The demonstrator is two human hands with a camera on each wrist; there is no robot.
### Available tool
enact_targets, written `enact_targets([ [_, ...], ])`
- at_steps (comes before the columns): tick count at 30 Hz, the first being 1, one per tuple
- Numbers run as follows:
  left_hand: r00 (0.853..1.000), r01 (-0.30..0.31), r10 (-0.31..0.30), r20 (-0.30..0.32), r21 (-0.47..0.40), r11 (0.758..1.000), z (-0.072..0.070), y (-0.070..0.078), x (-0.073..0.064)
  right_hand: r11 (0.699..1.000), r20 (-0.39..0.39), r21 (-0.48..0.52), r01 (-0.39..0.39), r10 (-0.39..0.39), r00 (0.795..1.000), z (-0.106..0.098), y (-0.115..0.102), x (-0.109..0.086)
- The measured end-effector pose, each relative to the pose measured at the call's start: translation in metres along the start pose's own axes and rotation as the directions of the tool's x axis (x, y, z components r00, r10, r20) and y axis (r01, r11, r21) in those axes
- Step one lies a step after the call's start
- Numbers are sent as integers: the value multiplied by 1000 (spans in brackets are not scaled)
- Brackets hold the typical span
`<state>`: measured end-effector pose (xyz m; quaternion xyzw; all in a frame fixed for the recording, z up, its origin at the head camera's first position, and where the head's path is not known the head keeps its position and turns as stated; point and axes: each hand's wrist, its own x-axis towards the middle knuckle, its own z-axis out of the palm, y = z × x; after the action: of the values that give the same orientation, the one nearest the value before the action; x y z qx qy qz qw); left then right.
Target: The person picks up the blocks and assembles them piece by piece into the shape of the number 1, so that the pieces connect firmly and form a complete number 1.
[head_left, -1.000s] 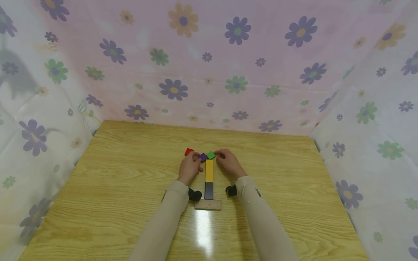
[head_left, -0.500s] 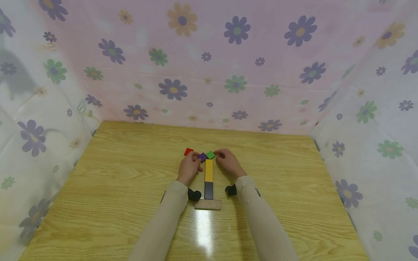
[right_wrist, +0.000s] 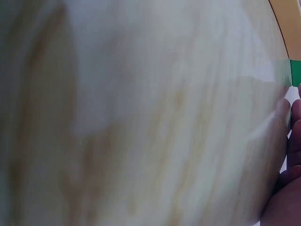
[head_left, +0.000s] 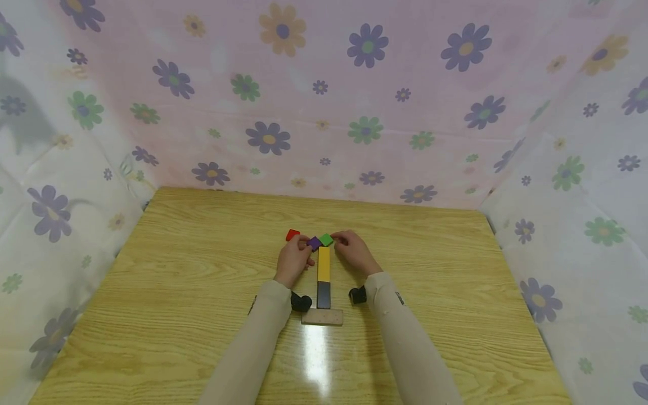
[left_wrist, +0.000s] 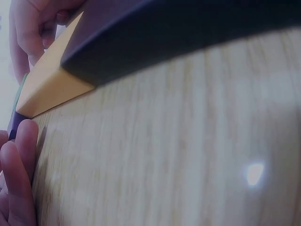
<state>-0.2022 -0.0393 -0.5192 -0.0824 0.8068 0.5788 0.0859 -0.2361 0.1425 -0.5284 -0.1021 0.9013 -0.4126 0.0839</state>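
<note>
Purple block (head_left: pixel 315 243) and green block (head_left: pixel 326 240) show flat, square tops in the head view, set askew on the desk (head_left: pixel 202 270) with no longer axis, at the far end of a forward-pointing yellow block (head_left: pixel 324 264); the left hand (head_left: pixel 293 260) pinches the purple, the right hand (head_left: pixel 356 253) touches the green, its grip impossible to tell. In the left wrist view, purple shows dark beside 2 fingertips (left_wrist: pixel 28 134). Right wrist: green (right_wrist: pixel 295 71) adjoins yellow.

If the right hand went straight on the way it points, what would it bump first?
Likely the small green square block, just ahead of the right hand; whether they touch is unclear.
</note>
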Motion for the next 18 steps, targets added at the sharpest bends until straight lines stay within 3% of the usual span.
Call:
enact_targets([
  [18, 1000, 4, -3, 18, -59, 998, -4, 0, -3, 1000, -2, -4, 7, -7, 1000, -1, -2, 0],
])
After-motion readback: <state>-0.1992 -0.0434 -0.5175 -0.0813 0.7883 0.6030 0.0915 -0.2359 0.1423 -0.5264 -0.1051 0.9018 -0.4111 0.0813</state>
